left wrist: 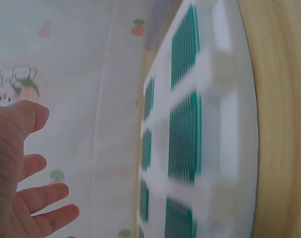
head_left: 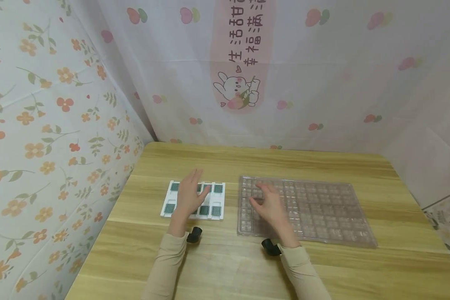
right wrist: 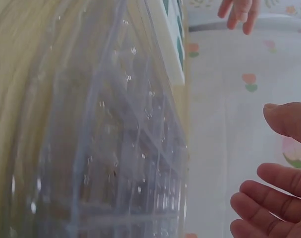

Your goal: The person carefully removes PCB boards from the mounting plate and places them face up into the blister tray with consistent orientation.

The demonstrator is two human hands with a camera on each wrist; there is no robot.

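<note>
My left hand hovers over a white foam tray with its fingers apart and nothing between them. Green square stacks, which look like ribbed or pinned circuit pieces, sit in the tray's pockets; the hand hides some of them in the head view. To the right, my right hand is held above the left part of a clear plastic tray divided into many small compartments. Its fingers are relaxed and slightly bent, holding nothing. Both hands look apart from the trays in the wrist views.
Both trays lie side by side on a wood-grain table, with a narrow gap between them. A printed curtain hangs behind the table, and a floral cloth hangs along the left. Black wrist mounts sit at both cuffs.
</note>
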